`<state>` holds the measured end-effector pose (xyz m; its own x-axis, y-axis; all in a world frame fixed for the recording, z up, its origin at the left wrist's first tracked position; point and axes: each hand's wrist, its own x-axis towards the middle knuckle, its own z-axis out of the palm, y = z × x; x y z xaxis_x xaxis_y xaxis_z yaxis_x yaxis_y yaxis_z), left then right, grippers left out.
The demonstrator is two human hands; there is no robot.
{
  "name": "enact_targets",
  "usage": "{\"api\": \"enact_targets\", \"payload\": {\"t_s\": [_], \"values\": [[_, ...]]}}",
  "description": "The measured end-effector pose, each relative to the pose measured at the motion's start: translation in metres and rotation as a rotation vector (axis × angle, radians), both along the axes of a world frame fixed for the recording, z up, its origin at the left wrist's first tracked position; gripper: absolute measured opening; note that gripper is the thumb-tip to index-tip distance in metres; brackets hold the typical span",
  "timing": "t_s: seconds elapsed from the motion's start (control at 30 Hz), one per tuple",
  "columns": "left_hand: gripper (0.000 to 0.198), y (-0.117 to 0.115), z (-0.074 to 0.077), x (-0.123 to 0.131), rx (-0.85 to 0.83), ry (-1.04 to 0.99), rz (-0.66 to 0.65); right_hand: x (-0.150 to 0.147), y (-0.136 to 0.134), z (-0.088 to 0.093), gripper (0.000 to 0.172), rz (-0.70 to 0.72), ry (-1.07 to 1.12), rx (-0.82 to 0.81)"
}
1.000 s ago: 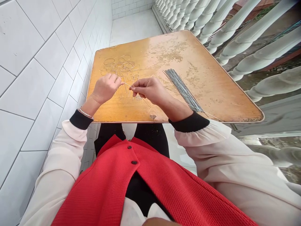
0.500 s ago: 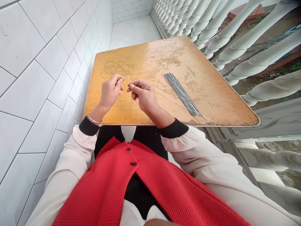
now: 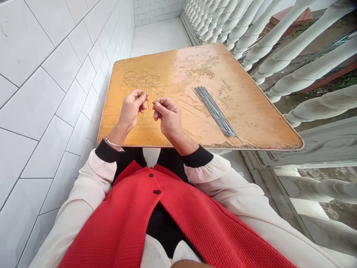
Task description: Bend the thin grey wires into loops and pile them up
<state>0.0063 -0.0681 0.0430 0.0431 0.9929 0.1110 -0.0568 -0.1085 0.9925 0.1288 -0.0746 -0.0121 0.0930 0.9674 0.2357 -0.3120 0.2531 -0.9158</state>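
My left hand [image 3: 132,110] is closed in a pinch over the near left part of the table, with a thin wire [image 3: 148,106] at its fingertips. A short gap away, my right hand [image 3: 169,117] also pinches thin wire, its thumb pressed to the forefinger. The wire between the two hands is very fine, and its exact course is hard to follow. Just beyond the fingers lies a loose heap of wire rings [image 3: 145,80]. To the right of my right hand rests a bundle of straight grey wires [image 3: 214,111], lying slantwise.
The worn wooden table [image 3: 240,89] has rounded corners and a chipped near edge. A few single wires [image 3: 203,118] lie between my right hand and the bundle. A white tiled wall [image 3: 69,78] runs along the left, and a white balustrade [image 3: 267,52] along the right.
My right hand has shifted slightly left and down, with its wrist drawn in. My left hand has barely moved. Both keep their pinch, and the bundle and heap lie as before.
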Motion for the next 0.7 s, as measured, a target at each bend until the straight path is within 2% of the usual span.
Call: {"api": "enact_targets", "payload": {"t_s": [0.37, 0.53, 0.7], "values": [[0.034, 0.007, -0.020, 0.007, -0.019, -0.123, -0.015, -0.007, -0.002, -0.004, 0.027, -0.025, -0.003, -0.034], [0.028, 0.005, -0.014, 0.005, -0.052, -0.146, -0.040, -0.004, -0.002, -0.006, 0.023, 0.016, 0.091, -0.041], [0.024, 0.002, -0.007, -0.002, -0.081, -0.080, -0.061, 0.000, -0.002, -0.007, 0.027, 0.056, 0.061, -0.081]]}}
